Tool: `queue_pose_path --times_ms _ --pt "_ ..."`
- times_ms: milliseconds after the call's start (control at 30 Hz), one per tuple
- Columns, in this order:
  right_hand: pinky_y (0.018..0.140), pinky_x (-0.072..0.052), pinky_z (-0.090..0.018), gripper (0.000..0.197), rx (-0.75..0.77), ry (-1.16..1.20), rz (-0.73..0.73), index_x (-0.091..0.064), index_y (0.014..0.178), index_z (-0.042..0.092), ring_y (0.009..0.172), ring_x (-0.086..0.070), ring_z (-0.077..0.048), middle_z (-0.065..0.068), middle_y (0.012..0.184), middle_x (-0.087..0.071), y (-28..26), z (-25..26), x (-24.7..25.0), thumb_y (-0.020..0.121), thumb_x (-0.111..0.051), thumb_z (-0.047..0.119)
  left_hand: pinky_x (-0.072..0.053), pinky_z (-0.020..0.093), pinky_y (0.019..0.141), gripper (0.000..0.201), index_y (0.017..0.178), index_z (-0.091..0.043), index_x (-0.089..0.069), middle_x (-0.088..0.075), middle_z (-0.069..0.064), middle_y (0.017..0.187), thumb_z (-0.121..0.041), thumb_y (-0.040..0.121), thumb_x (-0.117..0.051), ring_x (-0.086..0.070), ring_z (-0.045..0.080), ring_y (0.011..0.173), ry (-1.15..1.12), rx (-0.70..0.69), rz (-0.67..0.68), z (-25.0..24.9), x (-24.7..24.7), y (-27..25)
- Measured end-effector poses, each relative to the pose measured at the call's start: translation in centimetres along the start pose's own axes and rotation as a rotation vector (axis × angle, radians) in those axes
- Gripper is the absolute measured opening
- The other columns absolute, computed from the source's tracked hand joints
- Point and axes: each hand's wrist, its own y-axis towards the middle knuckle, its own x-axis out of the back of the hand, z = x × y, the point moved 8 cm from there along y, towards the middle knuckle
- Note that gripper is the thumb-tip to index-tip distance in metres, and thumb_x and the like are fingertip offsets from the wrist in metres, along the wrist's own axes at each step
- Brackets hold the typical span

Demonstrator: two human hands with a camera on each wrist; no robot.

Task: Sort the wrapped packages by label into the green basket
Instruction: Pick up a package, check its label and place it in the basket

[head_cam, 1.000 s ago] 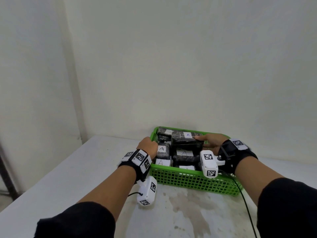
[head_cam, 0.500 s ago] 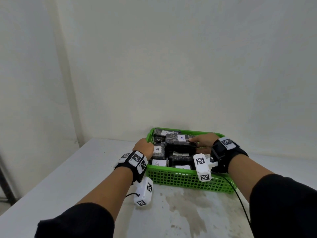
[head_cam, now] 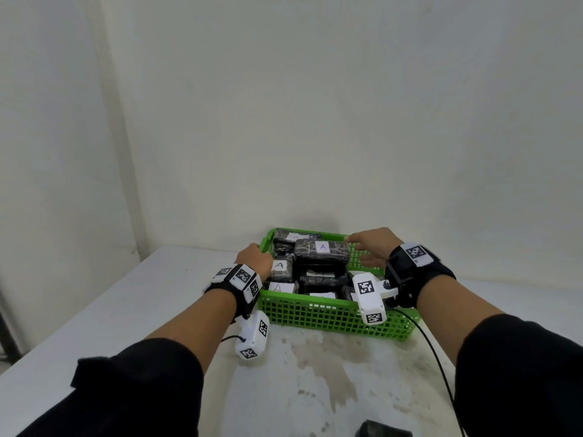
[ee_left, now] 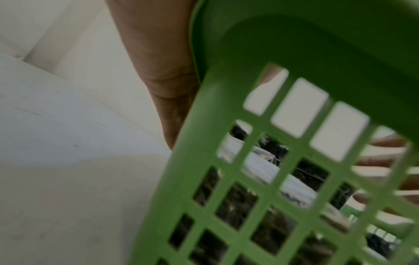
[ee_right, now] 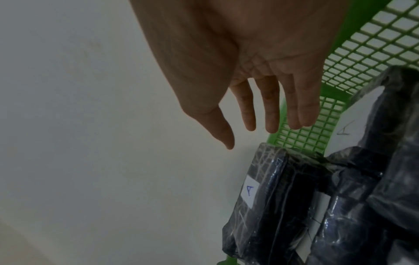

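White table (head_cam: 126, 310) set into a room corner, plain off-white walls (head_cam: 347, 105) on left and far sides. Brownish stains (head_cam: 318, 370) on tabletop, near middle. Green basket (head_cam: 328, 316) at far middle of table, packed with black wrapped packages; top package (head_cam: 321, 251) shows white "A" label. Left hand (head_cam: 255, 258) on basket's left rim, fingers curled over it. Right hand (head_cam: 373, 246) above basket's right side, fingers straight, slightly spread, holding nothing. Dark object (head_cam: 383, 432) at near edge, cut off. Black cable (head_cam: 441, 367) trails right.
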Motion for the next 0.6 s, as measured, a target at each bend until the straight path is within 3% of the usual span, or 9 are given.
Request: queue_pose_path --times_ms 67,133,167,267,367,500,600 --pt "0.108 -0.052 -0.052 0.047 0.063 -0.032 0.009 -0.065 0.125 -0.002 0.101 -0.061 -0.03 -0.027 0.137 -0.063 -1.3 0.6 0.5 0.092 -0.077 0.029 -0.047 0.031 0.078 0.037 0.132 -0.006 -0.053 -0.061 0.016 0.125 -0.024 0.1 -0.048 -0.061 0.031 0.107 0.032 -0.035 -0.056 -0.4 0.6 -0.7" --pt "0.108 -0.05 -0.05 0.048 0.154 -0.11 0.011 -0.066 0.128 0.002 0.108 -0.063 -0.03 -0.023 0.137 -0.064 -2.6 1.3 1.2 0.094 -0.074 0.035 -0.045 0.037 0.1 0.05 0.145 -0.006 -0.043 -0.049 0.017 0.143 -0.028 0.1 -0.049 -0.054 0.032 0.126 0.076 -0.109 -0.113 -1.2 1.1 -1.9" --pt "0.108 -0.049 -0.048 0.05 0.196 -0.159 0.005 -0.065 0.131 0.003 0.111 -0.062 -0.029 -0.02 0.137 -0.063 -3.2 1.5 1.5 0.095 -0.073 0.037 -0.044 0.039 0.105 0.052 0.146 -0.007 -0.042 -0.044 0.016 0.147 -0.029 0.1 -0.05 -0.052 0.032 0.129 0.092 -0.154 -0.129 -1.8 1.3 -2.6" --pt "0.113 -0.045 -0.045 0.065 0.273 -0.282 0.008 -0.054 0.146 0.013 0.131 -0.057 -0.027 -0.009 0.148 -0.056 -5.1 1.3 2.1 0.093 -0.071 0.048 -0.042 0.04 0.11 0.051 0.146 -0.011 -0.042 -0.039 0.01 0.151 -0.031 0.1 -0.052 -0.048 0.028 0.133 0.104 -0.33 -0.153 -4.2 1.4 -5.5" --pt "0.115 -0.041 -0.042 0.074 0.315 -0.385 0.022 -0.043 0.154 0.017 0.139 -0.052 -0.027 -0.006 0.157 -0.049 -7.1 0.5 2.9 0.094 -0.068 0.053 -0.04 0.038 0.113 0.052 0.146 -0.013 -0.043 -0.041 0.005 0.15 -0.034 0.1 -0.053 -0.046 0.024 0.135 0.111 -0.498 -0.122 -7.0 0.9 -8.9" --pt "0.115 -0.037 -0.038 0.077 0.359 -0.45 -0.007 -0.039 0.157 0.018 0.146 -0.045 -0.026 -0.003 0.162 -0.043 -9.9 -0.8 4.6 0.095 -0.068 0.051 -0.034 0.034 0.116 0.055 0.148 -0.012 -0.041 -0.042 0.005 0.152 -0.036 0.1 -0.053 -0.041 0.022 0.14 0.141 -0.614 -0.003 -9.9 -1.3 -13.5" --pt "0.115 -0.036 -0.036 0.078 0.356 -0.46 -0.018 -0.037 0.158 0.02 0.148 -0.042 -0.023 -0.001 0.164 -0.041 -11.6 -2.5 6.2 0.094 -0.07 0.049 -0.038 0.034 0.113 0.056 0.148 -0.013 -0.043 -0.045 0.004 0.149 -0.037 0.099 -0.056 -0.046 0.02 0.136 0.137 -0.668 0.081 -11.0 -3.3 -16.7"
